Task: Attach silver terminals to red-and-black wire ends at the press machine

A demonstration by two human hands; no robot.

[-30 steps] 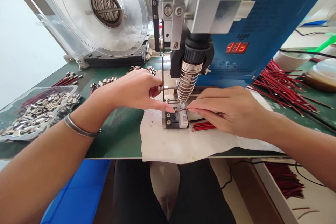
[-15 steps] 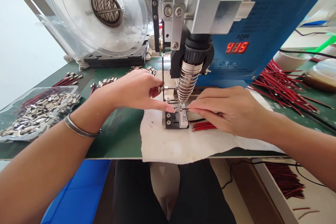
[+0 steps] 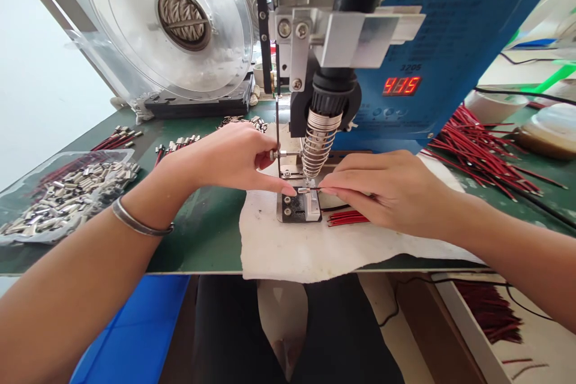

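Note:
My left hand (image 3: 245,159) reaches in from the left, thumb stretched out against a small metal connector (image 3: 304,190) on the white block of a jig (image 3: 294,210). Its other fingers are curled back, apart from the thumb, close to a metal adjusting screw (image 3: 274,155). My right hand (image 3: 382,189) pinches a thin dark wire (image 3: 318,188) between thumb and forefinger, its end at the connector. Directly above is the tip of a soldering iron (image 3: 320,138) with a spring round it. Whether the tip touches the wire I cannot tell.
Red wires (image 3: 346,218) lie on a white cloth (image 3: 288,252) beside the jig. A bag of metal connectors (image 3: 76,192) is at left, a clear reel (image 3: 180,18) behind. The blue machine (image 3: 450,30) displays red digits. A larger heap of red wires (image 3: 481,150) lies at right.
The soldering iron and its bracket have come down slightly towards the connector. Both hands hold nearly the same position, and the whole view has shifted a little.

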